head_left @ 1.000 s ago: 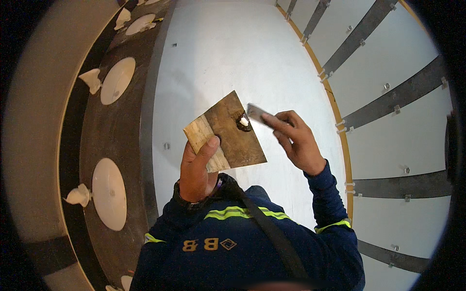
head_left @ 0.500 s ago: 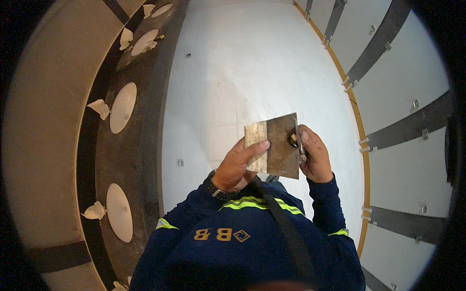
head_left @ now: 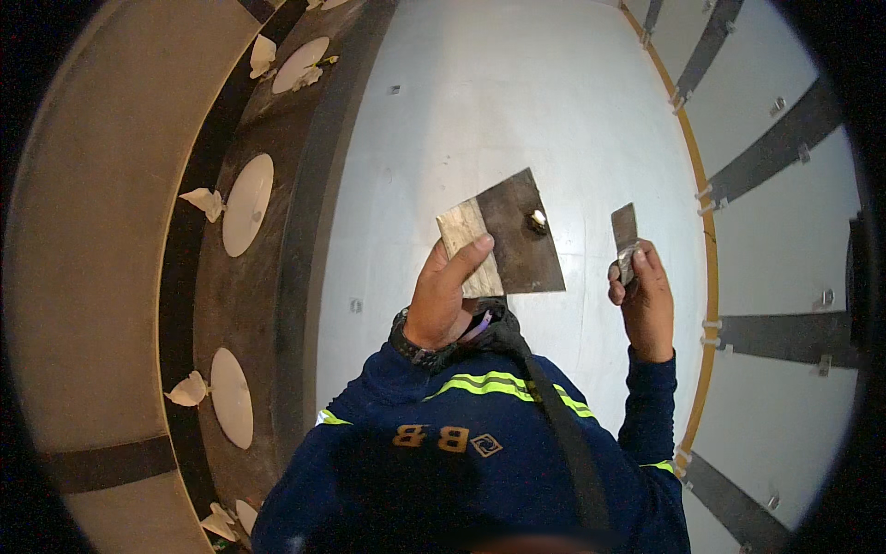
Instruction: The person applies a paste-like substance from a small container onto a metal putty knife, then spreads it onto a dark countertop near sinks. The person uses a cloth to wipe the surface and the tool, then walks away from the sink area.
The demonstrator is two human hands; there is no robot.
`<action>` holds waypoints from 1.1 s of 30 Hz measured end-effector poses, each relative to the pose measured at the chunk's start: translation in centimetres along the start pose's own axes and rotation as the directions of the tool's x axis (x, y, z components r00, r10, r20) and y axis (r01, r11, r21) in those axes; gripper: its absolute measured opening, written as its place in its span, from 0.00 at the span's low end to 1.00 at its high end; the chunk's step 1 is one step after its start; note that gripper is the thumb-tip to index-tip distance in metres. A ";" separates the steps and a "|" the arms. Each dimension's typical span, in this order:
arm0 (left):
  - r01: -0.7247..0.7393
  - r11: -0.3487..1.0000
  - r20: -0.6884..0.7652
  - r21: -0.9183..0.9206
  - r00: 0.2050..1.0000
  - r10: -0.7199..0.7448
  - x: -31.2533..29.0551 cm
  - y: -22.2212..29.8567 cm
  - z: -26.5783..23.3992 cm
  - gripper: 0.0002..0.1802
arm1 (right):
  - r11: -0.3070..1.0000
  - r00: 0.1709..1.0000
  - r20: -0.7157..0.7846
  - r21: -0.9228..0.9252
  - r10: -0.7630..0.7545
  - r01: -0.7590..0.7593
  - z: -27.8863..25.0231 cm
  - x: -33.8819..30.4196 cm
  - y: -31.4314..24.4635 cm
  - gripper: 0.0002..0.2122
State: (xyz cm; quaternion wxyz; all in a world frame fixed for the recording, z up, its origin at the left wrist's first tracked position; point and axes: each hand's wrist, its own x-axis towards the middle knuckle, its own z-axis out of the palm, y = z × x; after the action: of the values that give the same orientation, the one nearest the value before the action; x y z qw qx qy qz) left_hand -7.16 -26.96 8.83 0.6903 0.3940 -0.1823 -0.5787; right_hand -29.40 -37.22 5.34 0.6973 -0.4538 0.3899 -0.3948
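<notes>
My left hand [head_left: 439, 303] is closed round the pale, worn edge grip of a wide scraper [head_left: 519, 247], thumb on top. The scraper's flat blade is dark and stained, and a small dark blob with a white lump [head_left: 538, 220] sits near its right edge. To the right, apart from it, my right hand [head_left: 650, 309] grips a small putty knife [head_left: 625, 225] with its narrow metal blade pointing up. Something silvery wraps the lower part of that knife. The fingers hide most of its handle.
On the left runs a dark counter [head_left: 297, 185] with several white oval basins [head_left: 247, 205] and pale taps [head_left: 205, 201]. White cubicle doors [head_left: 784, 268] with dark strips line the right side, along a yellowish edge [head_left: 709, 268]. Between them lies a whitish floor [head_left: 517, 92].
The small putty knife has come away from the wide scraper's blade and moved right with my right hand. The wide scraper has shifted up and tilted. The white lump now shows on the dark blob.
</notes>
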 end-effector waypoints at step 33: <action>-0.388 0.807 -0.210 0.444 0.831 0.515 30.1 17.7 -4.6 0.14 | 0.125 0.490 0.702 -0.505 -0.516 0.854 20.3 35.2 -13.5 0.18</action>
State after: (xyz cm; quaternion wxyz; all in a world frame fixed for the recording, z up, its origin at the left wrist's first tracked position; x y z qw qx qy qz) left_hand 15.60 -53.50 13.17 0.7386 0.5541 -0.2667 -0.2762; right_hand -0.25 -66.20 17.23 0.1814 -0.9095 0.1266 -0.3519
